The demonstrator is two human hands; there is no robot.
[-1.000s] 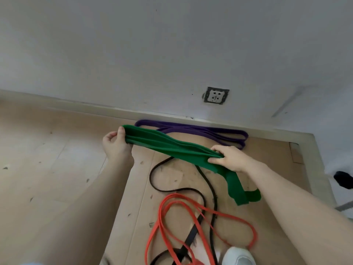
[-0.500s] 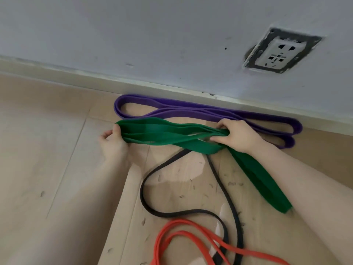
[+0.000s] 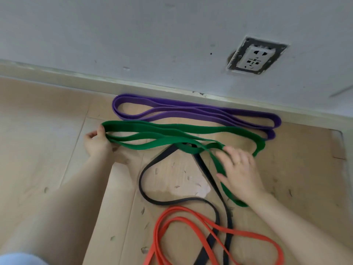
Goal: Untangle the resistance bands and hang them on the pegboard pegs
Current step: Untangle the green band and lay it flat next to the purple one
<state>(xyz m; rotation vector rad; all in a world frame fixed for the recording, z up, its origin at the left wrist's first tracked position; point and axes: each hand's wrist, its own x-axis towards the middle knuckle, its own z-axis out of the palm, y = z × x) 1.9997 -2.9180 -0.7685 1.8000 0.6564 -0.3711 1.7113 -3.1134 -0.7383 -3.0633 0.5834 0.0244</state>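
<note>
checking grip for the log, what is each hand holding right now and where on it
The left hand pinches the green band at its left looped end. The right hand lies open over the band's other strands, gripping nothing.

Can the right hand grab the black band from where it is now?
Probably yes. The right hand is open and lies over the green band, and the black band runs along the floor just beside its fingertips. Only a strand of the green band crosses between them, so a short reach should do.
</note>
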